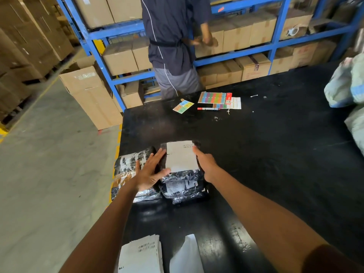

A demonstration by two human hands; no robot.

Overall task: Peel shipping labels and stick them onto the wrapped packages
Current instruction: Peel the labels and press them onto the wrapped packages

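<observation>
Shipping label (181,156) sits flat on top of a wrapped package (182,184), black glossy film, on the black table (266,154) near its left edge. Head view only. Left hand (150,170): fingers straight and spread, flat against the package's left side, thumb touching the label's near-left corner; grips nothing. Right hand (204,164): on the package's right edge, fingertips touching the label's right side; finger curl not readable. Second wrapped package (130,174) just left of the first, touching it. Label stack (140,255) at the near table edge, a loose white sheet (186,255) just beside it. Far side: coloured sticker sheets (214,98), red marker (208,108). Another person (173,46) stands at the blue shelving (236,54) with cartons.
</observation>
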